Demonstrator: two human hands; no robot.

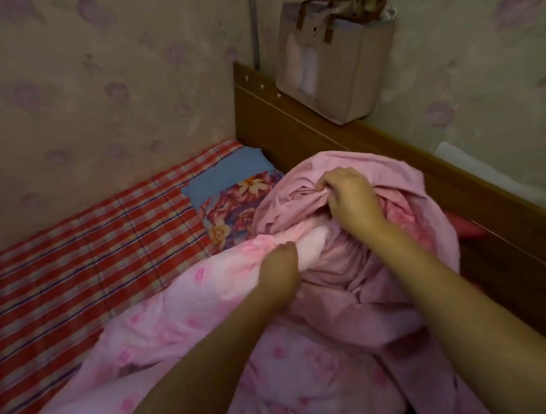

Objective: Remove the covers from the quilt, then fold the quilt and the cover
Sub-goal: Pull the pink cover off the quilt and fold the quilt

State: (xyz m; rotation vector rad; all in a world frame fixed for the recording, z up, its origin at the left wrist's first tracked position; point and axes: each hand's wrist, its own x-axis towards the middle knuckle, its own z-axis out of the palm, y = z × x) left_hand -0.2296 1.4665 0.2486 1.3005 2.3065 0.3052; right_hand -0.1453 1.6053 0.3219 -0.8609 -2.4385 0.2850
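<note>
While a red plaid sheet [73,259] covered the mattress at the left, a blue pillow [226,172] and a floral cloth [233,211] lay near the wooden headboard [301,126]. Beside them, the left hand [278,270] was pushed into the bunched bedding, fingers closed on the pale quilt [310,250]. Further right, the right hand [348,195] pinched a fold of the pink cover [371,291], which was heaped against the headboard. A beige bag [336,61] stood above.

cover [373,269]: pink, bunched on bed | quilt [310,245]: white, partly exposed
</note>
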